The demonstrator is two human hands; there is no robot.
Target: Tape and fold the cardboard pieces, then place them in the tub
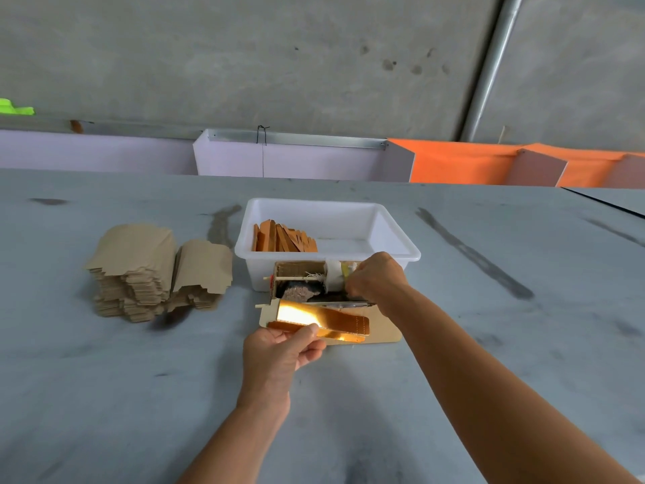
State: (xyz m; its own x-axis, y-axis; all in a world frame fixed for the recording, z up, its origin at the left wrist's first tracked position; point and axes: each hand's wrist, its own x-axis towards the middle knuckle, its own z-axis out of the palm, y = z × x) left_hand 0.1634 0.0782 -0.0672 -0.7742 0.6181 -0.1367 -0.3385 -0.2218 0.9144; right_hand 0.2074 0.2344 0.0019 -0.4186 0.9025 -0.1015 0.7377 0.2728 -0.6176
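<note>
Head view: tub (401, 251) (table (104, 396) beyond).

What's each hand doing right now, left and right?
Left hand: pinches the folded gold cardboard piece.
Right hand: fingers curled at the cardboard tape jig; whether it grips anything cannot be told.

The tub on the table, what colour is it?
White; the tub shows plainly in the head view.

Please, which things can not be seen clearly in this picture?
Head view:
- Right hand: its fingertips are curled away from the camera at the tape holder, so what they pinch cannot be told.
- Gold piece: glare washes out its surface; left hand covers its near edge.
- Tub: its front wall hides the lower part of the folded pieces.
</note>
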